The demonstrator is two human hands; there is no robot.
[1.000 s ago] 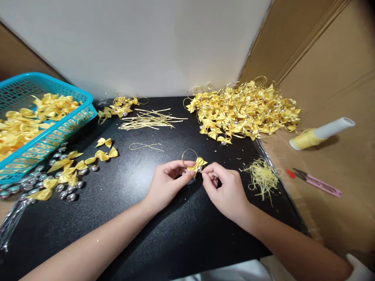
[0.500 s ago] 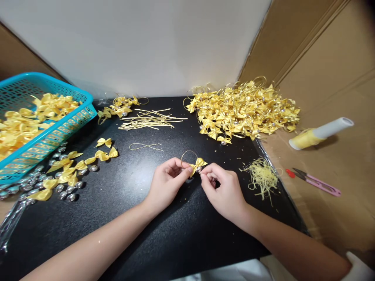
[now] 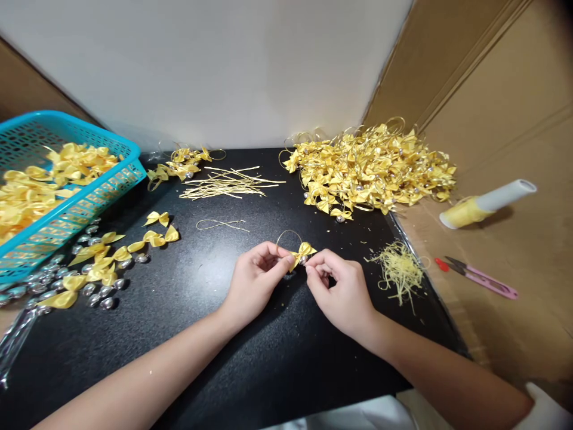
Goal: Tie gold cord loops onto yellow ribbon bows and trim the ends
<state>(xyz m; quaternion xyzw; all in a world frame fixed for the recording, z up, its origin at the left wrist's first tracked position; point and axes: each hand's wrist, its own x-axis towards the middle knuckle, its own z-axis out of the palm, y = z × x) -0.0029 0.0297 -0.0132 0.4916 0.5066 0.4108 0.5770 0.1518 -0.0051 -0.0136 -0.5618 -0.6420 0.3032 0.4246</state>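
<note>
Slim gap just right of the gold strands (image 3: 230,185), then the bow heap (image 3: 376,167) blocks! Far left of them, basket wall (image 3: 89,194); in front, open tabletop (image 3: 273,215), 1 looped cord (image 3: 228,223), then left hand (image 3: 257,278).

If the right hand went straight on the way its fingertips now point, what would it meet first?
Probably the round silver bell next to the yellow satin bow that the left hand pinches; depth is unclear, the right hand may be touching it.

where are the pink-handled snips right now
In the head view, the pink-handled snips lie on the brown surface at right, below the white tube, with their tips by a small red piece.
</note>
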